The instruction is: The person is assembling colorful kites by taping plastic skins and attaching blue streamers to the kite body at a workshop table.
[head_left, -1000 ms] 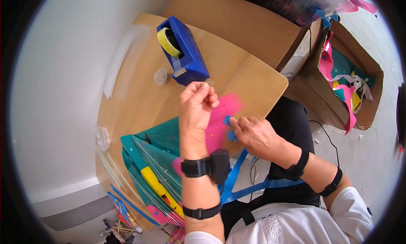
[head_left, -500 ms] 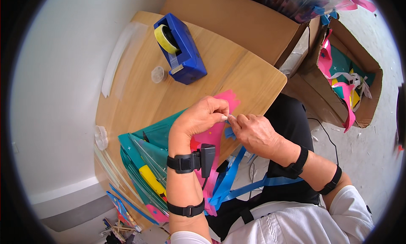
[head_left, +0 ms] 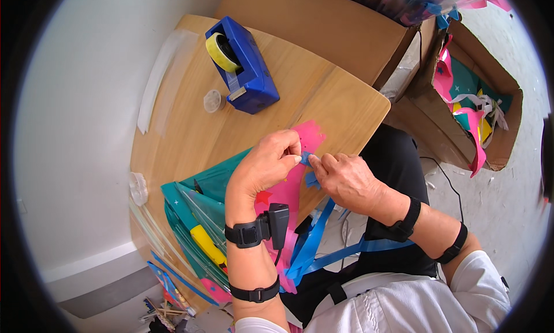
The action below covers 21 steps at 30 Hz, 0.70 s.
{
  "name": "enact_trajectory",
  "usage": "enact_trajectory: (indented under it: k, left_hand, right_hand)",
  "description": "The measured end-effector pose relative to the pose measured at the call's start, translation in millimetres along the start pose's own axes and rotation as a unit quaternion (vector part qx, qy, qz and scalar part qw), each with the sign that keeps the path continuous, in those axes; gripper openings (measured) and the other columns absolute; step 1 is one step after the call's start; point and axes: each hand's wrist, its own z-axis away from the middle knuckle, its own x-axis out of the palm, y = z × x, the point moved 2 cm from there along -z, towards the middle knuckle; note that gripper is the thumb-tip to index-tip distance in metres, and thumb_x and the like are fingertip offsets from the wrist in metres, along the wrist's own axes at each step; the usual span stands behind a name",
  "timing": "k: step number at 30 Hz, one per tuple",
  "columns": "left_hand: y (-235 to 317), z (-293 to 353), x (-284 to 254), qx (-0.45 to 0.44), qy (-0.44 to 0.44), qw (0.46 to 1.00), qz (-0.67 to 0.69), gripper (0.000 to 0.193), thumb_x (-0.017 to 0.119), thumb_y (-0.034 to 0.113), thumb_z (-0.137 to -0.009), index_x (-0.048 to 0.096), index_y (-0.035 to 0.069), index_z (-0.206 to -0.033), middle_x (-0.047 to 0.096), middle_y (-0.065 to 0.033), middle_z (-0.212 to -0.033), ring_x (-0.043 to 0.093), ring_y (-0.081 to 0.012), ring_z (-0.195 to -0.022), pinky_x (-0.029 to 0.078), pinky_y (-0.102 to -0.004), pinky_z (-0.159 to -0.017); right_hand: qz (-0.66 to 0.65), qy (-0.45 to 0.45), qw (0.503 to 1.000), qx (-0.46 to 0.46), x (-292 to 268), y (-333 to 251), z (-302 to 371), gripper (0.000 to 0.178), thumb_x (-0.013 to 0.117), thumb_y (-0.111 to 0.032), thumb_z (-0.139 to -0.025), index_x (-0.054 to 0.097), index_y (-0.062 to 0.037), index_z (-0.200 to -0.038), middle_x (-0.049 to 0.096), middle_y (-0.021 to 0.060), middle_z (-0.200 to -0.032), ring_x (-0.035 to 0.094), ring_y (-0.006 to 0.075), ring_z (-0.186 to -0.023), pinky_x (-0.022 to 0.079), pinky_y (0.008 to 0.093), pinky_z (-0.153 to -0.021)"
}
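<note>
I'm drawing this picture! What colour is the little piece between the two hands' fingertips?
The little piece is blue; it shows best in the head view.

Your left hand (head_left: 268, 160) and right hand (head_left: 351, 183) mask part of the blue strip (head_left: 306, 158)!
Below the tape dispenser (head_left: 254, 82), your left forearm (head_left: 251, 269) blocks the pink sheet (head_left: 288, 192)'s left side; up and right of it, clear plastic (head_left: 392, 3) runs off the top; far right, a dark object (head_left: 549, 154) is cut off, unidentifiable.
</note>
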Motion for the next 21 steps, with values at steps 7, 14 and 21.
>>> enact_trajectory:
  k: [7, 14, 21]
  left_hand:
    - [-3.1, 4.6, -0.3, -0.035, -0.013, 0.998, 0.051, 0.005, 0.056, -0.001, -0.079, 0.051, 0.000, -0.079, 0.048, -0.0033, -0.071, 0.044, -0.0127, -0.067, 0.041, -0.0280, -0.063]
    - [-7.3, -9.4, 6.7, -0.006, -0.021, 0.994, -0.110, 0.005, 0.057, 0.000, -0.078, 0.053, -0.001, -0.081, 0.054, -0.0135, -0.072, 0.052, -0.0249, -0.067, 0.044, -0.0343, -0.063]
    - [-9.4, -12.5, 13.1, 0.017, 0.024, 0.988, -0.153, 0.007, 0.058, 0.002, -0.077, 0.057, -0.001, -0.083, 0.060, -0.0183, -0.076, 0.058, -0.0345, -0.071, 0.046, -0.0402, -0.064]
  right_hand:
    - [-0.003, 0.013, 1.000, 0.007, -1.2, -0.1, -1.4, 0.020, 0.059, -0.009, -0.082, 0.056, 0.0065, -0.095, 0.054, 0.0099, -0.071, 0.062, 0.0225, -0.063, 0.051, 0.0331, -0.053]
    - [0.009, 0.003, 1.000, 0.002, -2.0, -1.3, -2.0, 0.026, 0.059, -0.009, -0.081, 0.058, 0.0091, -0.100, 0.055, 0.0102, -0.073, 0.063, 0.0220, -0.064, 0.052, 0.0325, -0.054]
    - [0.003, -0.004, 1.000, 0.003, -0.8, 0.1, -2.1, 0.029, 0.060, -0.009, -0.081, 0.058, 0.0100, -0.103, 0.055, 0.0101, -0.073, 0.063, 0.0217, -0.065, 0.052, 0.0321, -0.054]
